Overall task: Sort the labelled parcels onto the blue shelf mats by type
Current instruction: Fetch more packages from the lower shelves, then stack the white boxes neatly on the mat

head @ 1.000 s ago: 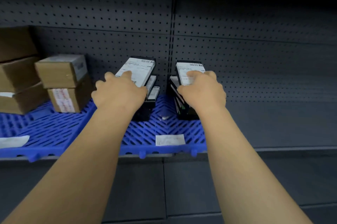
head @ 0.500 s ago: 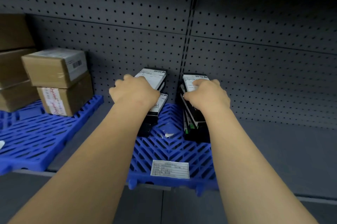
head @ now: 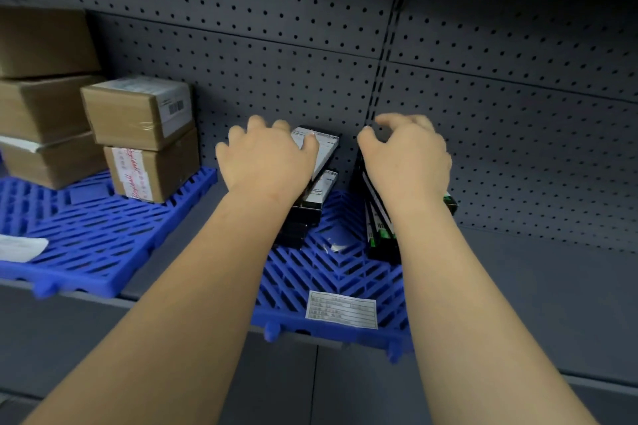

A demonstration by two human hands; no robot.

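Sorting looks well along: brown cartons (head: 138, 113) are stacked on the left blue mat (head: 86, 245), and two stacks of black labelled parcels lean on the middle mat (head: 328, 272). The left hand (head: 266, 162) rests flat on the left stack (head: 319, 155), fingers relaxed. The right hand (head: 407, 158) hovers above the right stack (head: 378, 227), fingers loosely curled, holding nothing. No unsorted parcels show.

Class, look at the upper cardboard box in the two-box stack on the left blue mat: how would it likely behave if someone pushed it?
The upper cardboard box probably stays stiff, given its crisp edges. Its taped skin looks glossy, so it may slide on the lower box. It overhangs that box to the left, so a sideways push could tip it off.
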